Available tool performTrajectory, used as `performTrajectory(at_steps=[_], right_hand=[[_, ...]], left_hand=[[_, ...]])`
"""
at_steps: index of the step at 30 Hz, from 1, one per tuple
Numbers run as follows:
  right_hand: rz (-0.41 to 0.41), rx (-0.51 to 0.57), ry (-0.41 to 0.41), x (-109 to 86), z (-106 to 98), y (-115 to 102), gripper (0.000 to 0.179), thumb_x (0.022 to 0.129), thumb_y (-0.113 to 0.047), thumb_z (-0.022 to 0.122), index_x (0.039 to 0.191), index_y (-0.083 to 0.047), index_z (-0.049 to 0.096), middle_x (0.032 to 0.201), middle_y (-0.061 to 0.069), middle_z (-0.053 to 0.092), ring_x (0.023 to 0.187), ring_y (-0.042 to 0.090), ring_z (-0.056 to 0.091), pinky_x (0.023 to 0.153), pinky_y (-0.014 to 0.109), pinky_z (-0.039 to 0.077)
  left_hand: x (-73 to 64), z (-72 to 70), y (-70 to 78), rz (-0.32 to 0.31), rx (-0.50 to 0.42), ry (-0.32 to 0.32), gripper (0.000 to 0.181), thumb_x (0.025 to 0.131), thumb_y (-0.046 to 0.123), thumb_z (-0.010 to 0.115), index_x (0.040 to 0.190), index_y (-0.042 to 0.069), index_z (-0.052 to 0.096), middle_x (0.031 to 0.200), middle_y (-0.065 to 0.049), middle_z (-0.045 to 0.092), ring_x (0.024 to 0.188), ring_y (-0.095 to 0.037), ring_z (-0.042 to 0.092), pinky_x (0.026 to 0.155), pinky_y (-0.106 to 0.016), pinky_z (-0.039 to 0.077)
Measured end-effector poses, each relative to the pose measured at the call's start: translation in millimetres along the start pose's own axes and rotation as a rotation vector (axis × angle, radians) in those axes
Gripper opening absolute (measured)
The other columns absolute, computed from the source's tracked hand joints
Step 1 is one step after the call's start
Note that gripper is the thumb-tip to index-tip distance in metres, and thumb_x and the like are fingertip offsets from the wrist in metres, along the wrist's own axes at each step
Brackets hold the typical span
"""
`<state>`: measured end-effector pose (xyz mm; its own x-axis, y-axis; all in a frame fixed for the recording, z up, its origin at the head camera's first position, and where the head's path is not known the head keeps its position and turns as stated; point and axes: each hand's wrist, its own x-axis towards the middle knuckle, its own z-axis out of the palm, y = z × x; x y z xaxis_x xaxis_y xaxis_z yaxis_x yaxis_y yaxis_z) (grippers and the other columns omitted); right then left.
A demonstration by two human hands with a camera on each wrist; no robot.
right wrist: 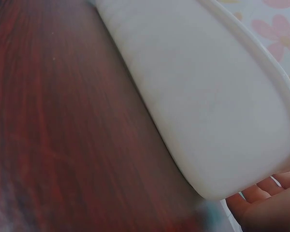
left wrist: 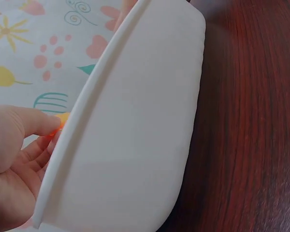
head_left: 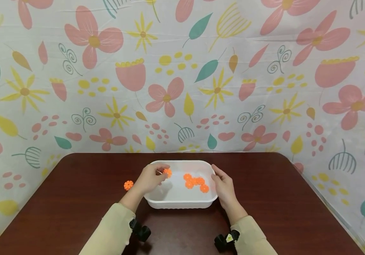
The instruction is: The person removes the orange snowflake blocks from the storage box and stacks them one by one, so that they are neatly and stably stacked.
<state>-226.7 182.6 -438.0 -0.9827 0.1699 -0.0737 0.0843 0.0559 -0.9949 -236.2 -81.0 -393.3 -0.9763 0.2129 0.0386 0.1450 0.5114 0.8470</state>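
Over the left part of a white plastic basin, my left hand pinches an orange snowflake disc between thumb and fingers. The same disc peeks past the basin's rim in the left wrist view. My right hand holds the basin's right end, thumb at the rim; its fingers lie along the outside of the end wall in the right wrist view. Inside the basin, toward the right, lie several more orange snowflake discs, close together.
One loose orange snowflake disc lies on the dark brown table, left of the basin beside my left forearm. A flower-patterned cloth hangs behind the table's far edge. Black wrist cameras sit on both sleeves.
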Motion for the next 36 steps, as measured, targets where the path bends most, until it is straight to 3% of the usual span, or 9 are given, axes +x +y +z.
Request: performTrajectory(at_steps=[11,18,24,28,30,36], right_hand=[[0.002,0.002,-0.005,0.5,0,1,0.044,0.097,-0.008,0.043,0.142,-0.007,0.042,0.149,0.012,0.039,0.136,0.026,0.037,0.11,0.041,0.034],[-0.001,0.002,-0.009,-0.2,0,0,0.045,0.097,-0.008,0.043,0.142,-0.006,0.042,0.149,0.012,0.038,0.137,0.027,0.035,0.111,0.042,0.032],[-0.004,0.0,-0.007,-0.5,-1,0,0.044,0.097,-0.008,0.043,0.141,-0.008,0.043,0.149,0.012,0.038,0.137,0.027,0.036,0.111,0.042,0.033],[0.0,0.0,-0.008,-1.0,-1,0,0.044,0.097,-0.009,0.043,0.142,-0.008,0.043,0.15,0.012,0.036,0.137,0.027,0.035,0.111,0.043,0.032],[0.0,-0.002,-0.009,-1.5,-1,0,0.045,0.097,-0.009,0.043,0.142,-0.009,0.043,0.15,0.012,0.036,0.137,0.027,0.034,0.111,0.043,0.032],[-0.002,-0.006,-0.01,-0.8,0,-1,0.045,0.098,-0.009,0.043,0.142,-0.009,0.042,0.15,0.012,0.036,0.137,0.027,0.034,0.111,0.043,0.032]], left_hand=[[-8.2,-9.6,-0.9,-0.005,-0.09,0.079,0.032,0.085,0.007,0.067,0.117,0.007,0.066,0.096,-0.007,0.066,0.077,-0.024,0.063,0.062,-0.028,0.055],[-14.5,-12.0,-8.9,0.015,-0.143,0.146,0.032,0.085,0.006,0.068,0.117,0.009,0.066,0.097,-0.009,0.064,0.076,-0.017,0.062,0.061,-0.028,0.055],[-21.5,-15.4,-16.8,0.028,-0.212,0.226,0.032,0.085,0.004,0.067,0.117,0.006,0.066,0.094,-0.012,0.067,0.079,-0.033,0.064,0.061,-0.027,0.055],[-26.5,-16.9,-21.2,0.034,-0.27,0.277,0.032,0.085,0.003,0.067,0.117,0.004,0.065,0.095,-0.014,0.067,0.075,-0.026,0.063,0.06,-0.024,0.054],[-31.7,-18.9,-16.5,0.028,-0.29,0.3,0.031,0.085,0.002,0.066,0.116,0.001,0.065,0.095,-0.016,0.067,0.076,-0.025,0.063,0.06,-0.023,0.054],[-32.7,-21.5,-27.3,0.021,-0.348,0.375,0.031,0.085,0.003,0.067,0.116,0.003,0.065,0.093,-0.017,0.064,0.073,-0.016,0.062,0.059,-0.021,0.053]])
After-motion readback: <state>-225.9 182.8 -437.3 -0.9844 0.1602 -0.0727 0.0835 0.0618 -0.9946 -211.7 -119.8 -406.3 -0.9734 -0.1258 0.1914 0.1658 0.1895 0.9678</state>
